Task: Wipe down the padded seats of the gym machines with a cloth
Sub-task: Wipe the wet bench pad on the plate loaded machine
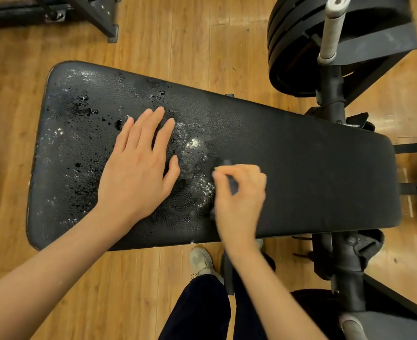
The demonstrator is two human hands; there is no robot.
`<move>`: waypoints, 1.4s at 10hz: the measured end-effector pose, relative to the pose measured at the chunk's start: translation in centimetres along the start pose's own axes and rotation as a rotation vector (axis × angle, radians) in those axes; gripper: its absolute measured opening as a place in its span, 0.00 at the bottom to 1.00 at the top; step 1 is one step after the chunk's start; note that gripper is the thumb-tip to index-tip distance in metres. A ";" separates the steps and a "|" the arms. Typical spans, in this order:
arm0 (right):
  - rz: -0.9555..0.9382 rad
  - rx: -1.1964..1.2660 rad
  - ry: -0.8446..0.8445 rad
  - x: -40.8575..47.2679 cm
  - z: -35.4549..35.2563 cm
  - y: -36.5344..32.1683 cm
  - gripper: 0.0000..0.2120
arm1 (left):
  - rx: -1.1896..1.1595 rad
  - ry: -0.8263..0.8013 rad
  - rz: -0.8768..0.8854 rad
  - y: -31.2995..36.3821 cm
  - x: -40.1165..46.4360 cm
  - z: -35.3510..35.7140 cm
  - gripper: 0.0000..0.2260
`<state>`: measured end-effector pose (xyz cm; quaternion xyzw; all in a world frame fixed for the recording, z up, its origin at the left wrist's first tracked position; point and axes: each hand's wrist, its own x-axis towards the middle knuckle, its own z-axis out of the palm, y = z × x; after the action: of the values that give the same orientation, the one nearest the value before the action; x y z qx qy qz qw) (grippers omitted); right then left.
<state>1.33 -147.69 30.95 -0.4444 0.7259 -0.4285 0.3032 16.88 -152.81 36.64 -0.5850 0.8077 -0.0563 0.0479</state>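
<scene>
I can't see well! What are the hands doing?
Left hand: open, flat on the padded seat.
Right hand: closed, gripping a dark cloth.

Bench pad [300,168] black, pebbled texture; from its 9 to 11 o'clock side, glossy black wet blotches and white speckled flecks, matte plain black toward 3 o'clock. Cloth [229,177] in the right hand [239,192] dark grey-purple, blurred. Floor [190,45] orange-brown wood grain planks. Weight plates [290,57] at 1 o'clock black; bar sleeve [332,28] silver-grey, scuffed. Machine frame [344,266] at 4 o'clock black. Trousers [197,312] at 6 o'clock dark navy; shoe [201,261] off-white, dirty grey patches.
</scene>
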 end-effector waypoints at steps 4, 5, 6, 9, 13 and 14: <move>-0.043 -0.006 -0.091 0.5 -0.2 0.5 0.04 | 0.015 0.017 0.007 -0.1 0.0 0.2 0.26; -0.070 -0.013 -0.097 -0.9 -1.8 1.6 0.04 | 0.009 0.008 0.006 0.0 -0.1 0.2 0.26; -0.003 -0.030 -0.097 -3.3 -2.5 1.4 0.06 | 0.002 0.008 0.002 0.0 -0.1 0.2 0.26; 0.009 0.002 -0.075 -3.3 -1.9 1.1 0.07 | 0.009 0.011 0.008 -0.1 -0.1 0.2 0.26; -0.066 -0.006 -0.125 -3.3 -2.4 1.5 0.06 | -0.015 0.019 0.002 0.0 -0.1 0.2 0.26; -0.107 -0.004 -0.081 2.3 -1.1 1.4 0.07 | -0.010 0.021 0.007 0.0 0.0 0.2 0.26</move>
<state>-1.06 -149.09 30.09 -0.5002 0.6891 -0.4244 0.3080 16.91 -152.82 36.48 -0.5816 0.8106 -0.0581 0.0365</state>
